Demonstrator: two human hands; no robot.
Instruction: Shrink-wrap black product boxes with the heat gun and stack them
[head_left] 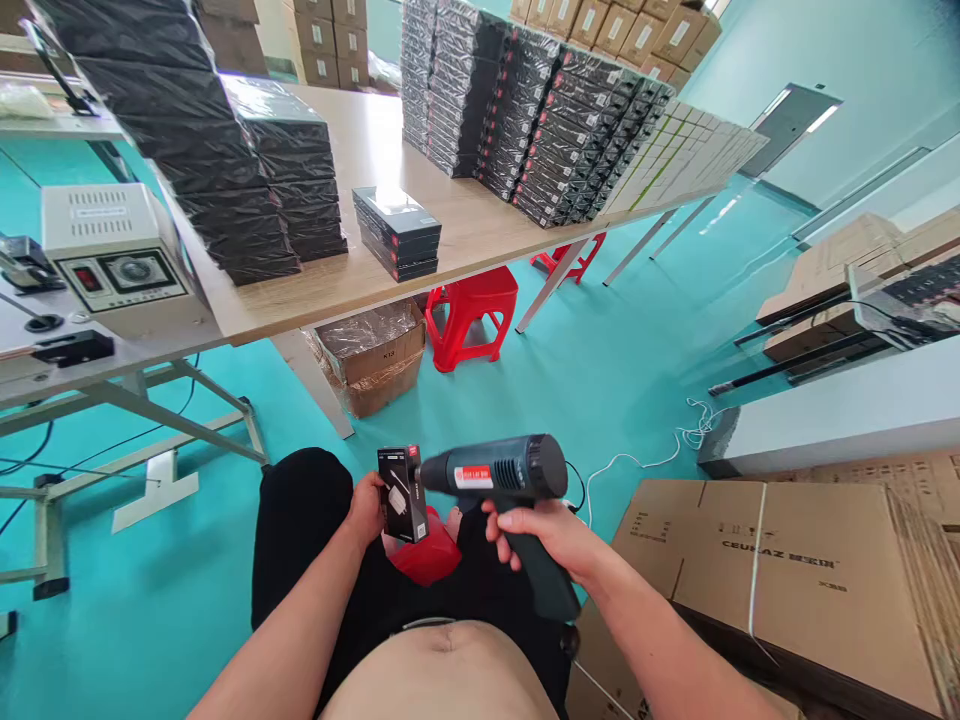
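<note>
Black retail box (396,505) sits just below the centre of the frame, tilted a little, held over the person's lap, its printed face turned up toward the camera. The left hand (365,512) grips it at its left edge, with the fingers clamped on the box; how they lie behind it is hidden. The right hand (541,530) has its fingers wrapped around the handle of a heat gun (495,468), whose nozzle points left at the box's upper right edge; whether nozzle and box touch, I cannot tell. By its look, the box should be light and fairly stiff, a carton that keeps its shape under a gentle pinch but could dent at the corners if squeezed hard. Its faces look smooth, so it may slide in a loose grip; whether film covers it is too small to tell. Taking hold by the left edge seems best, as the right side faces the nozzle and could grow hot, and a firm, light pinch should be enough. In the upper part of the frame, the bench (484,218) carries a small stack of dark boxes (397,235) near its front edge, with tall film-wrapped stacks (180,150) at the upper left.
</note>
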